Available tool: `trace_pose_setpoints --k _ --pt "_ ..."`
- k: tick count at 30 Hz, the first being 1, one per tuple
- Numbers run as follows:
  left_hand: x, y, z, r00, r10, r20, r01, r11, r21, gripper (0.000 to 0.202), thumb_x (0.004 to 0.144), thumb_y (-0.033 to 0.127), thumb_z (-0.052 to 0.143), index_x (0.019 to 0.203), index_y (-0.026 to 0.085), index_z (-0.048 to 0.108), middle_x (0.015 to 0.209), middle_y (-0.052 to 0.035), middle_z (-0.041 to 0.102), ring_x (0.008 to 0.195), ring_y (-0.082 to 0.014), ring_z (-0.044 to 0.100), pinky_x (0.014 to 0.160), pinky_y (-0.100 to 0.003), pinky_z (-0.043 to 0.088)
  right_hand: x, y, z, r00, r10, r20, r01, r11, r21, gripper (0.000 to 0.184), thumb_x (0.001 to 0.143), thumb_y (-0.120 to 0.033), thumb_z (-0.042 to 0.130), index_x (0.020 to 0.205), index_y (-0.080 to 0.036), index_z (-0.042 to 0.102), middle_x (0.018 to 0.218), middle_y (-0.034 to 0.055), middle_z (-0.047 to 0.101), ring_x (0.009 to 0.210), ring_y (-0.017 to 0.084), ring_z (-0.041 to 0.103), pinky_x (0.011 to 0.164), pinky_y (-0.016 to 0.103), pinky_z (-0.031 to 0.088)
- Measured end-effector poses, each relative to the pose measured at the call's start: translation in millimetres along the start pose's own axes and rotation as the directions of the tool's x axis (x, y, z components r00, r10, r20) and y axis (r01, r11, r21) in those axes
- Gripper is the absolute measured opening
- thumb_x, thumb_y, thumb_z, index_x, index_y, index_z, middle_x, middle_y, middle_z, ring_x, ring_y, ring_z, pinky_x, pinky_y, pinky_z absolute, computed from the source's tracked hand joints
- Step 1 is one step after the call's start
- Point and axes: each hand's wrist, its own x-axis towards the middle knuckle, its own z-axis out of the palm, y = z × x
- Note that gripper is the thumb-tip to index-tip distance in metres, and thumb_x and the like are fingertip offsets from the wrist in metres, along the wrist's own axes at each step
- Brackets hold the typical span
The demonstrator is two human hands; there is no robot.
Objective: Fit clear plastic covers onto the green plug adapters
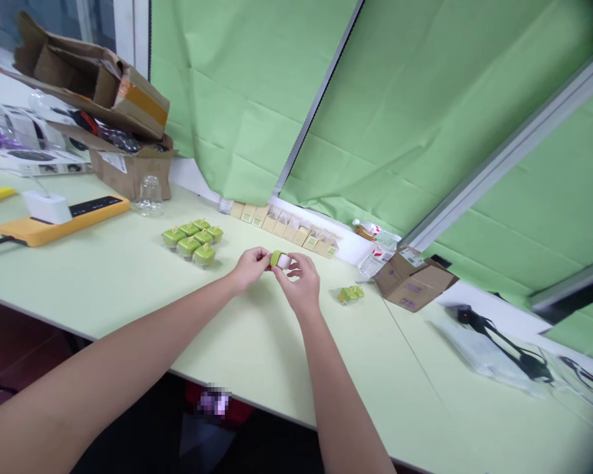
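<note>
My left hand [250, 267] pinches the left side of a small green cap-like piece [275, 258] above the middle of the table. From the other side, my right hand [302, 280] closes its fingers around a white round piece [284, 262] that sits against the green one. Whether the two are joined, I cannot tell. To the left stands a group of small clear containers with green lids [188, 246], topped by little yellow loops. A smaller cluster of green-lidded containers [350, 293] is to the right of my right hand.
Small tan boxes [290, 230] line the back edge. Plastic bottles [375, 261] and a cardboard box [415, 280] are at the back right. An orange power strip [64, 224], a clear plastic cup [150, 197] and stacked cartons [131, 172] occupy the left. Black cables [511, 349] lie far right.
</note>
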Motion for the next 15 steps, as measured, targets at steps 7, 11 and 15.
trace_pose_setpoints --k 7,11,15 --pt "0.5 3.4 -2.7 0.999 0.005 0.046 -0.004 1.0 -0.029 0.022 0.078 0.033 0.07 0.077 0.014 0.06 0.073 -0.0004 0.064 0.068 -0.0128 0.064 0.08 -0.034 0.055 2.0 2.2 -1.4 0.996 -0.086 0.036 0.087 0.996 -0.029 0.035 0.074 -0.029 0.07 0.108 -0.026 0.061 0.103 0.0055 0.063 0.082 0.019 0.058 0.075 0.035 0.053" --pt "0.1 6.3 -3.4 0.999 0.024 0.04 -0.023 0.999 -0.036 0.021 0.078 0.032 0.07 0.077 0.014 0.059 0.072 -0.0002 0.064 0.069 -0.0122 0.063 0.082 -0.035 0.056 2.7 -0.6 -0.2 0.993 -0.116 0.035 0.117 0.993 -0.031 0.031 0.076 -0.028 0.069 0.107 -0.025 0.062 0.102 0.0052 0.064 0.084 0.019 0.058 0.081 0.036 0.053" --pt "-0.8 8.8 -3.5 0.998 0.026 0.06 -0.024 0.999 -0.034 0.021 0.078 0.031 0.069 0.076 0.013 0.059 0.07 0.0005 0.062 0.067 -0.0115 0.062 0.081 -0.034 0.056 2.4 -3.1 -1.3 0.994 -0.103 0.035 0.104 0.994 -0.028 0.03 0.077 -0.028 0.069 0.107 -0.026 0.064 0.103 0.006 0.065 0.086 0.02 0.059 0.084 0.039 0.053"
